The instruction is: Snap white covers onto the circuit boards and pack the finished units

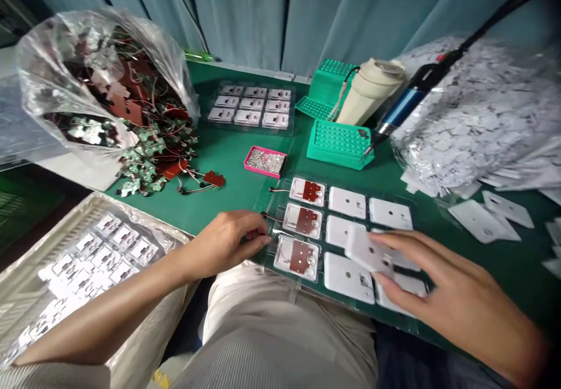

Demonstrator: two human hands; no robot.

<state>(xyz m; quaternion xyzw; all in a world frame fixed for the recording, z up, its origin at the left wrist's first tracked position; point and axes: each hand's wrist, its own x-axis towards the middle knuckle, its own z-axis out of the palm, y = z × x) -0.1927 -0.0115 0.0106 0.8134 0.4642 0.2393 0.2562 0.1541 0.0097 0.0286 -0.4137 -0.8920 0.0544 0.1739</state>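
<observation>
Seated person's forearms reached forward above the lap, which was covered by beige trousers (pixel 284 333). The right hand (pixel 456 298) lay at the right of the tray, its fingers curved and narrowly spread, holding a white rectangular card (pixel 366 250) between thumb and fingers. The card was blurred and tilted, its long axis running from upper left to lower right. The left hand (pixel 225 240) rested at the tray's left edge with fingers loosely curled, its fingertips (pixel 259 234) at a thin wire lead (pixel 274 218); whether they gripped the lead could not be told. Between the hands lay a clear moulded plastic tray (pixel 397 320), its long axis across the person. Its left column held white cards with red-brown pads (pixel 302 221); the other cards were plain white, each with a round hole (pixel 346 202). At lower left, a tray of similar cards (pixel 87 266) sat in a plastic-lined container. A green mat (pixel 228 161) extended beyond, bearing a pink box of small metal parts (pixel 265 162) and a teal perforated block (pixel 339 143), with a blue-handled soldering iron (pixel 416 100) just above it. Farther back lay a clear bag of wired green boards (pixel 100 85), a clear tray of nine cards (pixel 248 106), a cream flask (pixel 370 91) and a clear bag of white cards (pixel 482 114), before a teal curtain (pixel 241 15).
</observation>
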